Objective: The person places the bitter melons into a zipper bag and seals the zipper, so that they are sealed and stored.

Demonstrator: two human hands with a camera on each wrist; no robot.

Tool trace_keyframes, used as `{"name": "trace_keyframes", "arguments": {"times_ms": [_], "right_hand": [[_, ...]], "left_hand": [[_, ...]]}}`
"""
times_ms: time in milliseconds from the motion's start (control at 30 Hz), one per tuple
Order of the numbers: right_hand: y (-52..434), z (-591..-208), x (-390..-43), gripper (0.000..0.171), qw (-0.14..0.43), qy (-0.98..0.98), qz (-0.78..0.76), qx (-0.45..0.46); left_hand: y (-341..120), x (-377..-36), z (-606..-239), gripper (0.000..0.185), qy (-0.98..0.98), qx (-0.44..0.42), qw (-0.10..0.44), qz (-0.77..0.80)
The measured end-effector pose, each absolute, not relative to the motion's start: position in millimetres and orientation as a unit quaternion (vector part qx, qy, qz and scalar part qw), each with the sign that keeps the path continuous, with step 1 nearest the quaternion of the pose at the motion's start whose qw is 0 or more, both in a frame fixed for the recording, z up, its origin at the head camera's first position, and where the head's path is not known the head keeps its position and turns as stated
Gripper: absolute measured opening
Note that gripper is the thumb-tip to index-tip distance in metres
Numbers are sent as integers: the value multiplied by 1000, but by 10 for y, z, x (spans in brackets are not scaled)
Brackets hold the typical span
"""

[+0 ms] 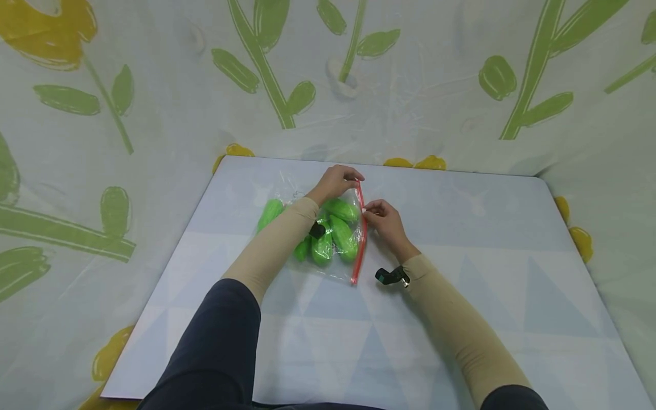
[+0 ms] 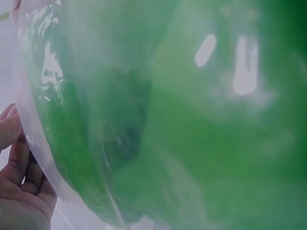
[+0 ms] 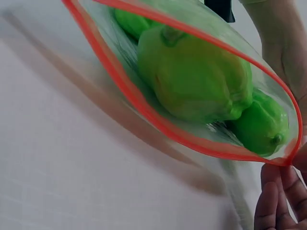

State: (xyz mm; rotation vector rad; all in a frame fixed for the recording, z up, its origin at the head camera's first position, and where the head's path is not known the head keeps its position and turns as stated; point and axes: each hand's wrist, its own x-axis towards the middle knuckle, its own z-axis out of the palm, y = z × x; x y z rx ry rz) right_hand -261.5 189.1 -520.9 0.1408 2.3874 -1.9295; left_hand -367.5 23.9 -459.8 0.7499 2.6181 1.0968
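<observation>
A clear zip bag [image 1: 335, 272] lies on the table with several smooth, elongated green vegetables [image 1: 342, 238] inside; their exact kind is unclear. Its red zip edge [image 1: 360, 250] faces right. My left hand [image 1: 333, 183] reaches over the bag and pinches the far end of that edge. Nearer to me, my right hand [image 1: 388, 225] pinches the edge between thumb and fingertips. In the right wrist view, the red rim [image 3: 163, 127] gapes around plump green vegetables [image 3: 196, 79], and fingers [image 3: 268, 206] meet at its corner. Green vegetables [image 2: 216, 134] behind plastic fill most of the left wrist view.
The table [image 1: 461, 296] has a pale blue and white triangle pattern. A whitish sheet [image 1: 425, 74] printed with green leaves and yellow flowers surrounds it at the back and sides. Small black cameras [image 1: 392, 276] are worn on the wrists.
</observation>
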Motion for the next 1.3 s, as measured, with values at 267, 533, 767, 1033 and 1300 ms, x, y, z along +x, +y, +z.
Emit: {"name": "trace_keyframes", "arguments": {"times_ms": [267, 533, 767, 1033, 1300], "right_hand": [[1882, -5204, -2553, 21, 41, 773, -631, 50], [1884, -5234, -2509, 20, 32, 774, -630, 48], [1897, -5220, -2448, 21, 26, 773, -632, 43], [1918, -5205, -2366, 20, 34, 775, -629, 45], [1937, -5257, -2255, 20, 50, 780, -623, 38]], "left_hand": [[225, -3660, -4597, 18, 883, 248, 98, 386], [218, -3665, -4604, 20, 879, 237, 102, 402], [221, -3667, -4601, 21, 879, 232, 105, 402], [210, -3688, -4596, 19, 881, 227, 99, 404], [159, -3725, -4607, 21, 875, 228, 85, 418]]}}
